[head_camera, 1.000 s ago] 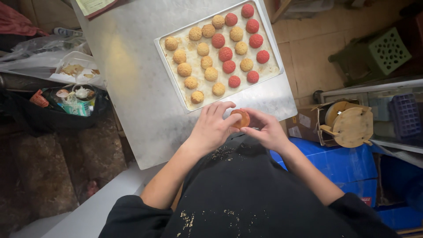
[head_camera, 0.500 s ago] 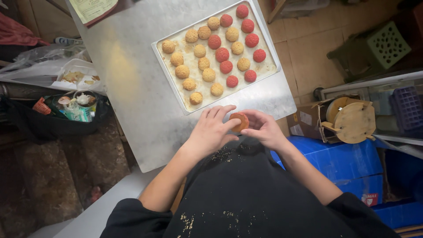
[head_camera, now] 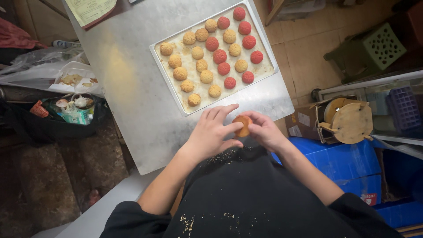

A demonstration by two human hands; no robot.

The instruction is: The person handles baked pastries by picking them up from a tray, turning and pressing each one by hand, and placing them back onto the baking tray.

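Both hands, left hand (head_camera: pixel 211 132) and right hand (head_camera: pixel 263 131), still pinch the orange dough ball (head_camera: pixel 242 125), unmoved.

At frame centre, left hand (head_camera: pixel 211 132) and right hand (head_camera: pixel 262 130) pinch an orange dough ball (head_camera: pixel 242 125); above it, a tray (head_camera: pixel 165 75) of tan and red balls

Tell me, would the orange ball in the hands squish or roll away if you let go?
The ball probably squishes easily: both hands cup it gently, as if shaping it. Being round, it might roll on the smooth metal table. The crumb-coated balls on the tray suggest it sheds crumbs too.
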